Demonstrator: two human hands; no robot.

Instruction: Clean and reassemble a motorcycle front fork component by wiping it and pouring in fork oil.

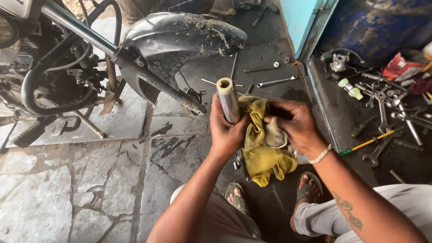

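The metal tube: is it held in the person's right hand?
No: the left hand grips the metal tube upright, while the right hand presses a yellow rag against it.

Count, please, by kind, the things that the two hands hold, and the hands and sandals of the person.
Hands: 2, left hand and right hand
Metal tube: 1, metal tube upright in the left hand
Yellow rag: 1, yellow rag under the right hand
Sandals: 2, left sandal, right sandal
Total: 6
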